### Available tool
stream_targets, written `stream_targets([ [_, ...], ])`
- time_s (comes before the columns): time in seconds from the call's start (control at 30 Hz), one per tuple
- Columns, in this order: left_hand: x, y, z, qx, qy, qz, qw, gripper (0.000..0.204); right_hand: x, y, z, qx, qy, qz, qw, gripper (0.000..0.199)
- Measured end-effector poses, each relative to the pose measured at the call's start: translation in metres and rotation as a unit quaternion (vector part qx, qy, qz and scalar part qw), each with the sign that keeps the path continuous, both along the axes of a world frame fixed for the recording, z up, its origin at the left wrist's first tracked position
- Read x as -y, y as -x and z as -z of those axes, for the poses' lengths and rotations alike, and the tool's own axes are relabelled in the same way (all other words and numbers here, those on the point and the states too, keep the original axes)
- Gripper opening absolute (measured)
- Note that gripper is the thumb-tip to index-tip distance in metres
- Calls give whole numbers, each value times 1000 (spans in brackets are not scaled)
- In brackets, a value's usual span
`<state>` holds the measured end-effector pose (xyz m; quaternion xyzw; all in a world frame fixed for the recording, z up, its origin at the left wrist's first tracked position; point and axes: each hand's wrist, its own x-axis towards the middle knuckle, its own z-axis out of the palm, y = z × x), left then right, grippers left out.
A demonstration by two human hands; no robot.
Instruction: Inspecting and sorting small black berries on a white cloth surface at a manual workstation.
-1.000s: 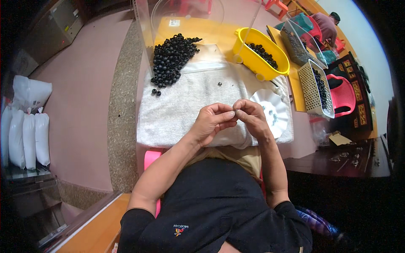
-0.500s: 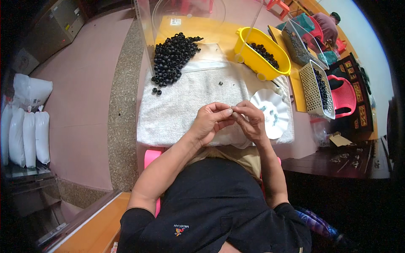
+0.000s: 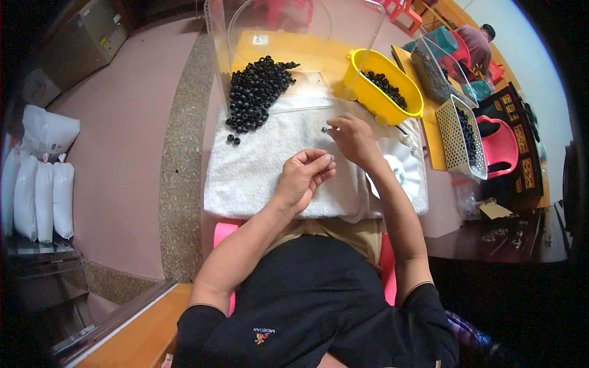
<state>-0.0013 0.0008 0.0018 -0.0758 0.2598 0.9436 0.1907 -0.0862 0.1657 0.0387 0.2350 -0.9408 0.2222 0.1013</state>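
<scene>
The left hand [image 3: 305,178] is pinched closed, anything inside too small to tell. Ahead of it, the right hand [image 3: 354,140] curls loosely, fingertips at a small dark piece [image 3: 324,129], grip unclear; the white towel [image 3: 245,184] beneath probably stops rolling.

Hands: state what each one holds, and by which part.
Cannot tell: left hand pinched, any contents hidden; right hand at a small dark bead, grip unclear.

Heaped black beads [image 3: 254,95] and bins [image 3: 365,98] suggest a workshop.
</scene>
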Motion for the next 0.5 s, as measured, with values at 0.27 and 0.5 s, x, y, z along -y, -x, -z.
stream_targets([
  [0.27,4,2,-4,9,-6,-19,1000,14,13,21,13,20,-121,-54,991,17],
  [0.5,5,4,0,13,-2,-34,999,13,4,3,7,179,205,-68,960,15],
])
